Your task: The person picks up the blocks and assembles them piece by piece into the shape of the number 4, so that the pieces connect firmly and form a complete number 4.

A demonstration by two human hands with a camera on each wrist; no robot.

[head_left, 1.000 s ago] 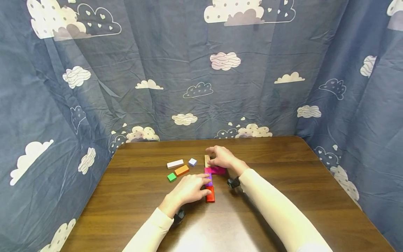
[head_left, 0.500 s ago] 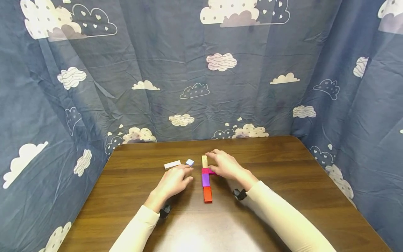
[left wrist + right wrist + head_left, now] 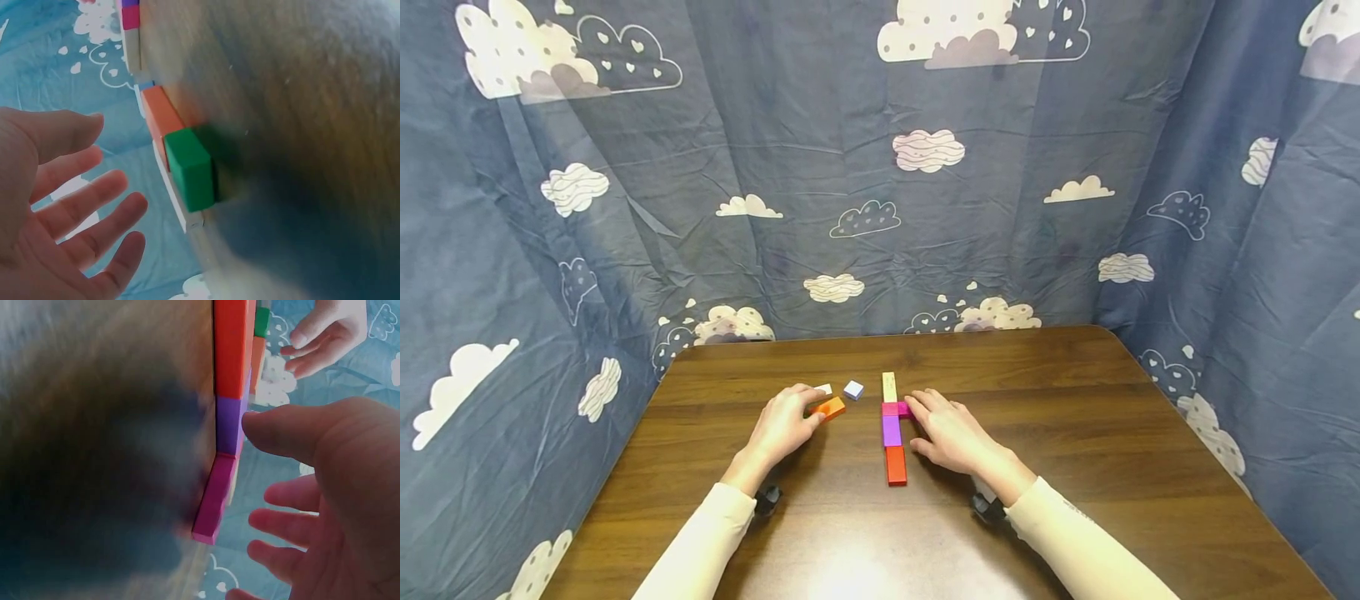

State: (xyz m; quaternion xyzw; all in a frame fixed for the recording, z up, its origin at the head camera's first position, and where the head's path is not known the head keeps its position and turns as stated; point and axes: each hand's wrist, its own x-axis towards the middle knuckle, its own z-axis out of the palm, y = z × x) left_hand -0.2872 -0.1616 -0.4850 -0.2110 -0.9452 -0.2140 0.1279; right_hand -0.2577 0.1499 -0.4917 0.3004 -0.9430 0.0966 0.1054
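A column of blocks lies on the table: pale wood [image 3: 890, 387], magenta [image 3: 891, 409], purple [image 3: 891, 431] and red [image 3: 897, 465]. A magenta piece [image 3: 214, 500] juts right from the column. My right hand [image 3: 957, 435] hovers beside it, fingers spread and holding nothing. Over on the left, my left hand [image 3: 784, 423] hangs above an orange block [image 3: 831, 408] with its fingers extended and apart. A green block [image 3: 189, 170] touches the orange one in the left wrist view; in the head view the hand hides it. A white block [image 3: 170, 187] lies beyond, mostly hidden by the hand in the head view.
A small light-blue block [image 3: 853, 390] lies between the left group and the column. The brown wooden table [image 3: 1000, 367] ends at a blue cloud-print curtain [image 3: 835, 167] behind and at both sides.
My left hand has left the column and moved left to the orange and green blocks. My right hand has drawn back toward me from the pale wood block, uncovering more of the column.
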